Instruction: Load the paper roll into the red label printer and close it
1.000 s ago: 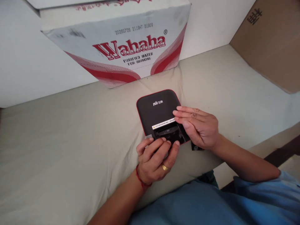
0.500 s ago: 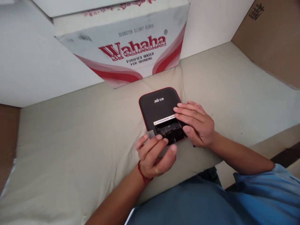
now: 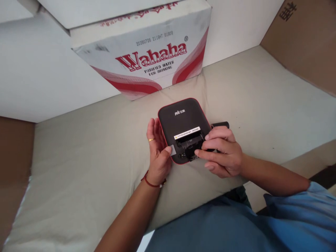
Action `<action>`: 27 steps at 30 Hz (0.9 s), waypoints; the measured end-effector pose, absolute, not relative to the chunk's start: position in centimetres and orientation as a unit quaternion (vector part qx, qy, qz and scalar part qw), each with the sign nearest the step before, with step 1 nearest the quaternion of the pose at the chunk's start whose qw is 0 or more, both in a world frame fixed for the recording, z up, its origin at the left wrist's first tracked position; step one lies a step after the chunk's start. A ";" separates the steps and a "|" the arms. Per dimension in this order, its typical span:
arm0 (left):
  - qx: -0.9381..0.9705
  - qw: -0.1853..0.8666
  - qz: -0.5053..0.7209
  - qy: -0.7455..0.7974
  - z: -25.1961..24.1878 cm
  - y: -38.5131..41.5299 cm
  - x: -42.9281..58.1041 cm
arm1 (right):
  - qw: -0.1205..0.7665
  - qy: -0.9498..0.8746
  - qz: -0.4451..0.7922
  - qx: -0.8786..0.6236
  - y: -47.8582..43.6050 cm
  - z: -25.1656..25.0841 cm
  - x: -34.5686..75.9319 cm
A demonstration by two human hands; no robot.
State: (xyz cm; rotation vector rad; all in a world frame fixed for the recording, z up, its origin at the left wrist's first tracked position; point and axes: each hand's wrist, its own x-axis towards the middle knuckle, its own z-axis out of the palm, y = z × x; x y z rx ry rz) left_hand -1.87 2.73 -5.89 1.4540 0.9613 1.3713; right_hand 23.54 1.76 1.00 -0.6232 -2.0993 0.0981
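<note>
Left hand (image 3: 159,160) now clasps the black device (image 3: 181,121) by its left side, off the near edge where it was: thumb down by the grey tab (image 3: 173,150), fingers behind the left wall, tips hidden. Reads as left steadying the body, which frees the right for the opening (image 3: 190,142).

Device is mid-scene on the beige cloth (image 3: 91,168), near side of the Wahaha carton (image 3: 154,52), not touching it. Long axis runs far-left to near-right, more near-far than sideways. Top face up, logo (image 3: 180,112) at the far end, opening at the near end, toward me. Warning label (image 3: 187,133) sits along the opening's far lip.

Right hand (image 3: 225,150) has gone from flat on the right edge to bent fingers at the opening's right side. Can't tell if they pinch anything. Black piece (image 3: 220,124) sticks out right, just beyond my knuckles; attachment hidden.
</note>
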 end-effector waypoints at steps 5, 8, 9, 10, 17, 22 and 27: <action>0.622 0.423 0.534 0.384 -5.7 3.1 -2.2 | 0.450 -0.858 0.029 -0.246 1.7 1.1 23.8; 0.626 0.442 0.519 0.380 -5.9 3.4 -2.3 | 0.438 -0.867 0.030 -0.236 1.9 1.6 24.0; 0.625 0.451 0.513 0.379 -6.0 3.5 -2.3 | 0.434 -0.869 0.039 -0.233 2.1 2.1 24.0; 0.623 0.461 0.508 0.376 -6.1 3.6 -2.3 | 0.432 -0.869 0.055 -0.236 2.3 2.6 23.9; 0.606 0.485 0.514 0.365 -6.6 4.1 -2.3 | 0.243 -0.869 0.118 -0.414 6.6 6.9 23.2; 0.595 0.480 0.541 0.349 -6.7 4.2 -2.2 | 0.073 -0.896 -0.002 -0.439 10.3 6.5 20.7; 0.608 0.483 0.528 0.344 -6.6 4.4 -1.9 | 0.093 -0.894 0.042 -0.436 11.6 4.9 18.1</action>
